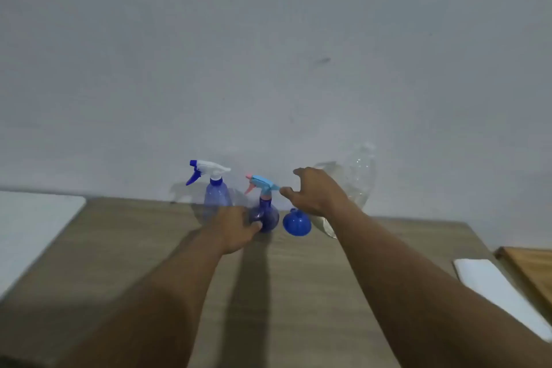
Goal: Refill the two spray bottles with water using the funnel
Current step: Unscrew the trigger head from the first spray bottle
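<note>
Nearest the camera, the left forearm (167, 293) and the right forearm (403, 278) are stretched up from the bottom of the frame over a wooden table (119, 248). The task's things are grouped at the table's far edge, in the middle of the frame, against a grey wall (268, 69). A tall spray bottle (216, 191) with a white head is set on the left. Just right of it is a round spray bottle (265, 212) with a light-blue and pink head, then a blue funnel (297, 222) lying on its side. Behind the funnel a clear water bottle (358, 176) is partly hidden. Both spray heads are seen in place, so filling is judged not yet begun.

The round spray bottle looks light. If its head is twisted while the base is not steadied, it could be tipped into the funnel or its neighbour. The water bottle, just behind the right wrist, could be knocked by a careless pull back; whether it is capped cannot be told.

The left hand (236, 230) is laid low at the foot of the spray bottles, thumb against the round one. Its other fingers are hidden, so a grip cannot be told. The right hand (316, 191) is held higher, palm down, fingers spread and slightly bent, thumb tip just beside the round bottle's head. Nothing is pinched.

Farther out, a white sheet (30, 227) is seen at the left edge, and a white cloth (493, 293) and a wooden board (531, 272) at the lower right.
</note>
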The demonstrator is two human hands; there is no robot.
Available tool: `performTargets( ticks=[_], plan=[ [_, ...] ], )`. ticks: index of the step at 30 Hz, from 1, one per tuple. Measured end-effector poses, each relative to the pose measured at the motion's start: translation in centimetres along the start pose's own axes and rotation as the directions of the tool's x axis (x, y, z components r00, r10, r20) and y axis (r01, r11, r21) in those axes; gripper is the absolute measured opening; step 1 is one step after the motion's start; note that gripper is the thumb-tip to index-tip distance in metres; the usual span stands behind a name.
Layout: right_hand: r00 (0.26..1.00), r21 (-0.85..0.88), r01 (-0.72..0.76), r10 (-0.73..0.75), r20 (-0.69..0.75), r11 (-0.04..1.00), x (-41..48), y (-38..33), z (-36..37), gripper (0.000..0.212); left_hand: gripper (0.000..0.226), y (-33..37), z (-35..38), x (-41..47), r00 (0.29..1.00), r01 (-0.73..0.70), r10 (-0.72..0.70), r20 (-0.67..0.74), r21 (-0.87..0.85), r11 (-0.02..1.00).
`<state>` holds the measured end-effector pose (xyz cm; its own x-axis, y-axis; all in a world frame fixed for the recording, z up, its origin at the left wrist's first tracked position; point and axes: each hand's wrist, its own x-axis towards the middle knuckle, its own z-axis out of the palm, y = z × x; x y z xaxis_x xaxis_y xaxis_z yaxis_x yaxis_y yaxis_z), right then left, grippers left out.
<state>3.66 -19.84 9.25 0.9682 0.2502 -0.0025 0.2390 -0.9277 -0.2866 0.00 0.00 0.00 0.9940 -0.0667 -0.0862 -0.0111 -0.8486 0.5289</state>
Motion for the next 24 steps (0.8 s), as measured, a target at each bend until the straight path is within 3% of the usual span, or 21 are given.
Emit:
performTargets(
  ticks=[3,8,13,17,24],
  plan=[
    [0.997,0.025,0.032,-0.034,0.063,0.999,2.4,0.7,2.7,0.071,0.034,-0.5,2.5,2.0,0.999,0.008,-0.005,0.035,-0.093,0.996],
    [0.994,0.117,0.079,-0.086,0.061,0.990,5.7,1.5,6.9,0.064,0.016,-1.6,5.6,5.2,0.999,-0.002,0.000,-0.048,-0.056,0.998],
    [0.993,0.222,0.097,-0.108,0.037,0.970,7.2,1.8,9.3,0.040,0.031,-2.5,7.7,7.1,0.995,0.053,-0.060,-0.085,-0.088,0.995],
    [0.999,0.314,0.032,-0.040,0.020,0.949,7.3,1.8,10.7,0.024,0.037,-2.7,8.5,7.3,0.993,0.081,-0.088,-0.078,-0.087,0.993],
    [1.000,0.393,0.014,-0.014,-0.002,0.919,3.3,1.7,10.5,0.017,0.051,-1.9,8.7,3.8,0.993,0.101,-0.106,-0.043,-0.093,0.990]
  ],
)
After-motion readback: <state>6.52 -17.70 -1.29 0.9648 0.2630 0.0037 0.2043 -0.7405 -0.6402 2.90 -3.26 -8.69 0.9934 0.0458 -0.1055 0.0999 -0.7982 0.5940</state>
